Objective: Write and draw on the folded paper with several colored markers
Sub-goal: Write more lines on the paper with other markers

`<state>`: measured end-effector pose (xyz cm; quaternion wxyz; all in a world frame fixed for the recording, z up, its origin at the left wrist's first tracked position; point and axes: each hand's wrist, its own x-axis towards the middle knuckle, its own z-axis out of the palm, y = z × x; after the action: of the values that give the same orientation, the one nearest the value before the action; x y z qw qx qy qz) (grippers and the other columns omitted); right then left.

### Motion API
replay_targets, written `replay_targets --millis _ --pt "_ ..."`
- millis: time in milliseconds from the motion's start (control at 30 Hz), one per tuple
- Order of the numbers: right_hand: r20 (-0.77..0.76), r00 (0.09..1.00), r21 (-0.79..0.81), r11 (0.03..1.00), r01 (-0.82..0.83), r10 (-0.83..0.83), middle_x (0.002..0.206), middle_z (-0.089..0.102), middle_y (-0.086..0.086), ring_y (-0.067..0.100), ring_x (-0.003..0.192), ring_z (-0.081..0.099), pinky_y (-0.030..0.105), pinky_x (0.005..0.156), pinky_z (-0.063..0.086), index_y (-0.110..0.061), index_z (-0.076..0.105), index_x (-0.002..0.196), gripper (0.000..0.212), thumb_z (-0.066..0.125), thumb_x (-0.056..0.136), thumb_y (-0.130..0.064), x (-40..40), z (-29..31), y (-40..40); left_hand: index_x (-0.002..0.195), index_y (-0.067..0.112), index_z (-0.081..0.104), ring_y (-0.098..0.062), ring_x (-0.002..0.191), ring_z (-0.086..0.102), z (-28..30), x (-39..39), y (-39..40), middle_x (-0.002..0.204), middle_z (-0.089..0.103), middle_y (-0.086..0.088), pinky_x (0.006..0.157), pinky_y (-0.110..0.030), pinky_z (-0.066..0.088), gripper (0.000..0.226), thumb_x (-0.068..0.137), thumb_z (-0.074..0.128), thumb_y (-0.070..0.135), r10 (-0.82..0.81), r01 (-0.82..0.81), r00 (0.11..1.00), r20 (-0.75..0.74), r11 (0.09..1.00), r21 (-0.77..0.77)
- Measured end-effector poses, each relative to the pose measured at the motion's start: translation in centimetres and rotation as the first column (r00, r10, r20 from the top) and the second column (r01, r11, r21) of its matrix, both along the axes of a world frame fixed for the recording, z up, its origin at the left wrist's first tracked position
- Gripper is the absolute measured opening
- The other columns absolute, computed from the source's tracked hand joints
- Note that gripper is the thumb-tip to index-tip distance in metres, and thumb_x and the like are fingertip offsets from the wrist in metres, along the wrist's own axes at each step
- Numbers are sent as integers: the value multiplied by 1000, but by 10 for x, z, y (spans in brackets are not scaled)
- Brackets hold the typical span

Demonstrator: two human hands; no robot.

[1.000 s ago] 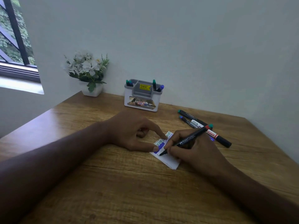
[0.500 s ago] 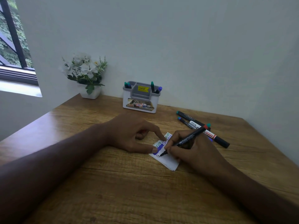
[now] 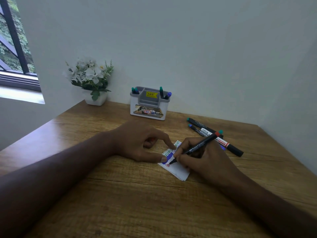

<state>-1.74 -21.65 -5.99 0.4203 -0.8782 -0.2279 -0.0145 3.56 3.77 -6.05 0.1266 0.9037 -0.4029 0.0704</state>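
**Red marker tip on the folded paper**

The folded paper [image 3: 178, 170] lies flat on the wooden table [image 3: 137, 203], near its middle, just in front of both hands. Green and blue writing covers its far part, and a small red squiggle sits at its left edge.

The right hand [image 3: 202, 158] grips a black marker with a red end [image 3: 193, 148], fingers curled round the barrel in a writing hold; the tip touches the paper right at the red mark. The left hand [image 3: 142, 143] presses the paper down with the tips of the thumb and forefinger, which are spread apart along the paper's left edge, while its other fingers are curled under the palm.

Behind the right hand, a few more markers [image 3: 205, 131] lie side by side on the table. Farther back stands a white and grey pen holder [image 3: 148, 109] with capped markers in it, and to its left a small white pot of white flowers [image 3: 92, 81] by the wall.
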Motion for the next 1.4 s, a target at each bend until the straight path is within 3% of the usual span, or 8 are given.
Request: replay_targets --millis 133,267,433,600,767,1067,1400 --pt "-7 1000 -12 1000 -18 18 92 77 -20 -7 99 67 19 77 61 -34 76 79 14 78 87 -23 0 1 0 132 55 58 -9 60 51 0 -1 0 63 51 14 55 -43 43 49 88 58 75 2 -2 1000 -11 1000 -5" --pt "0 1000 -12 1000 8 -8 88 73 -34 -11 89 68 12 66 57 -34 76 81 13 77 88 -23 3 0 -2 133 53 58 -6 61 51 1 1 0 66 53 18 55 -40 42 49 89 60 74 3 -3 1000 -25 1000 3" --pt "-19 999 4 999 35 -35 88 76 -19 -8 85 69 13 64 57 -31 77 82 10 76 89 -24 3 -1 -2 133 51 60 -9 60 51 1 0 -1 61 51 13 55 -42 43 50 88 60 74 -1 1 1000 -26 1000 -7" --pt "-42 998 -1 999 38 -38 90 76 -19 -12 83 68 10 62 54 -31 76 82 10 76 90 -24 3 -1 -1 133 52 60 -7 60 51 1 -1 -1 65 53 17 55 -41 42 50 88 59 74 -5 4 1000 -25 1000 -4" --pt "-36 999 -11 1000 20 -20 88 75 -23 -12 92 66 9 64 55 -32 77 82 10 76 90 -24 3 0 -1 132 53 59 -6 59 50 1 -1 0 64 52 18 56 -41 44 51 87 56 77 -2 2 1000 -25 1000 -17" --pt "-43 999 17 1000 19 -18 90 74 -30 -8 90 69 13 65 58 -31 76 81 10 75 90 -25 4 0 -2 132 55 58 -9 61 51 0 0 0 59 49 11 55 -39 41 49 88 59 75 -1 0 999 -33 1000 -7" --pt "-61 997 12 999 42 -41 78 71 -34 -16 94 65 10 62 56 -31 75 80 12 76 91 -25 5 0 -2 130 61 54 -8 61 51 1 1 -1 58 49 11 55 -39 41 45 88 58 76 -6 6 1000 -27 1000 -5"
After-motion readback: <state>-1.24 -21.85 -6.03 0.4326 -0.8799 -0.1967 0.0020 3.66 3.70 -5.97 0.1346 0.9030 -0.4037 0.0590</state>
